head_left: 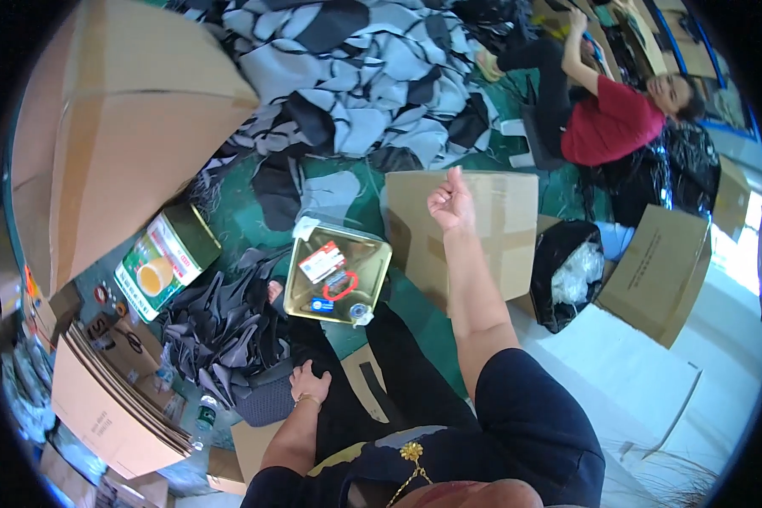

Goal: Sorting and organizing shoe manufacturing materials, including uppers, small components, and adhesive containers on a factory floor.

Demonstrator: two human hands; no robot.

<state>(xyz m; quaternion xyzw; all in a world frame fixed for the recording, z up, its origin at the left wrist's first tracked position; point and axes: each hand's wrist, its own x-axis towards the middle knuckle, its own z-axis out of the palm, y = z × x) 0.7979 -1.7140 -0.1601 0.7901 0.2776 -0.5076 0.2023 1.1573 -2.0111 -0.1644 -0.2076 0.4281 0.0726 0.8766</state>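
We look down from the head camera. Right hand point(451, 201) is raised over a flat sheet of cardboard point(499, 229), fingers curled into a loose fist; we see nothing gripped in it, though the palm side is turned from us. Left hand point(309, 383) rests low, fingers spread flat on a dark grey cloth piece point(267, 398) at the near edge of a heap of dark cut pieces point(220, 326). It presses rather than grips; whether the fingertips pinch the fabric we cannot tell.

Between the hands stands a square gold tin point(339, 273), its top face with labels and a small cap toward us. A white scrap sits at its far corner. A second tin point(165, 258), green with an orange picture, lies tilted to the left, its base hidden behind the heap.

Far side: large spread of grey and black pieces point(356, 76), edges cut off by the lens rim. Another person in a red top point(610, 123) sits at upper right, one arm raised. Black bag point(567, 271) with clear plastic inside, contents unclear.
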